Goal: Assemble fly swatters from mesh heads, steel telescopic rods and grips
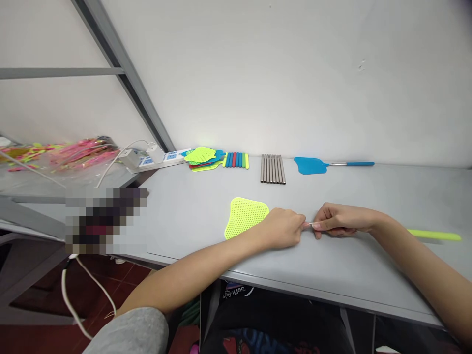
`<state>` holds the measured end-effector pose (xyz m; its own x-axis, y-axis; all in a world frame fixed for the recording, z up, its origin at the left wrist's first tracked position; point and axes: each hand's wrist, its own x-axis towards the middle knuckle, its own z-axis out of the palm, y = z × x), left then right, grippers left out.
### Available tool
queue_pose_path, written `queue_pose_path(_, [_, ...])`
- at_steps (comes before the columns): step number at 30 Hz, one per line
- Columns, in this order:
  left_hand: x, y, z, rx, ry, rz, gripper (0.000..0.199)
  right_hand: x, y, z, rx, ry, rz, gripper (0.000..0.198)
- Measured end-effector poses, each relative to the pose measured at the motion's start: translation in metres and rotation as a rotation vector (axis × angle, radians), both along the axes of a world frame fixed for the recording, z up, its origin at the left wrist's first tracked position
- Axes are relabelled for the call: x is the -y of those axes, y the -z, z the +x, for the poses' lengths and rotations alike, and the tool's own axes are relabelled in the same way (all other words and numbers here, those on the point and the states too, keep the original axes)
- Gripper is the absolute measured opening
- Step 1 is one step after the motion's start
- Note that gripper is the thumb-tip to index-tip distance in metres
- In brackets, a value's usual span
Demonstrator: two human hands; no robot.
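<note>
A neon yellow fly swatter (248, 215) lies across my two hands just above the grey tabletop. Its perforated head sticks out to the left of my left hand (285, 227), which is closed around the neck end. My right hand (334, 220) pinches the thin metal shaft close beside it, with a short bit of shaft showing between the two. Past my right forearm, the yellow handle (435, 235) points to the right, slightly blurred. Most of the shaft is hidden behind my hands and right arm.
Along the wall lie stacked swatter heads (202, 155), coloured handle grips (236, 160), a row of metal tubes (273, 169) and a blue fly swatter (310, 165). A power strip (162, 160) with plugged-in chargers sits at the left, near bagged pink and yellow pieces (84, 152).
</note>
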<state>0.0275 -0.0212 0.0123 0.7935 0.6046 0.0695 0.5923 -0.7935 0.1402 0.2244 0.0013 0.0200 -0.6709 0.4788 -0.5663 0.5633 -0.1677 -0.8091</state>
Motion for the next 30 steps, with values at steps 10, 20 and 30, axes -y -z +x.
queue_pose_path(10, [-0.019,-0.001,-0.010,0.093,0.041,-0.034,0.029,0.000,-0.004,0.000,-0.007,0.043,0.088,0.035])
queue_pose_path(20, [-0.029,-0.002,-0.015,0.155,0.015,-0.126,0.034,-0.003,-0.010,0.011,0.021,0.116,0.186,0.031])
queue_pose_path(30, [-0.038,-0.003,-0.021,0.181,0.006,-0.134,0.038,-0.007,-0.012,0.018,0.074,0.126,0.232,0.032])
